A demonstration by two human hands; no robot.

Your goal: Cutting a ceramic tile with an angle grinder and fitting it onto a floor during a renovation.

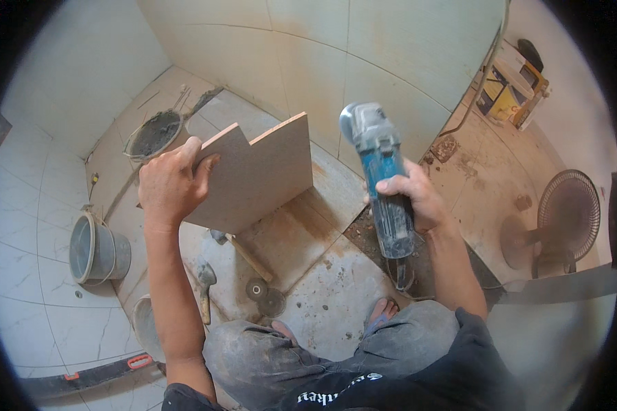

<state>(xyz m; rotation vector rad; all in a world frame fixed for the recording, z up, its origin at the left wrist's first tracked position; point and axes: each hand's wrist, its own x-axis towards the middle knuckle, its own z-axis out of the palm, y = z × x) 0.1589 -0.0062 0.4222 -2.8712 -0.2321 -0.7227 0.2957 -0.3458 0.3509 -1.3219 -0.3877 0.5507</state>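
My left hand (175,179) is closed over the upper left edge of a tile (260,175), thumb on the near face. The tile stands tilted on edge, and a stepped notch is cut into its top edge. In my right hand (418,198) is a blue and black angle grinder (384,168), held upright by its body with the disc end up. The grinder is to the right of the tile and apart from it. Its cord hangs from the lower end. Whether the disc is spinning I cannot tell.
A mortar bucket (155,133) stands at the far left, a grey bucket (113,250) nearer. By my feet lie a trowel (206,277), a wooden-handled hammer (249,257) and loose discs (272,302). A fan (570,218) stands at the right; a black level (82,377) lies lower left.
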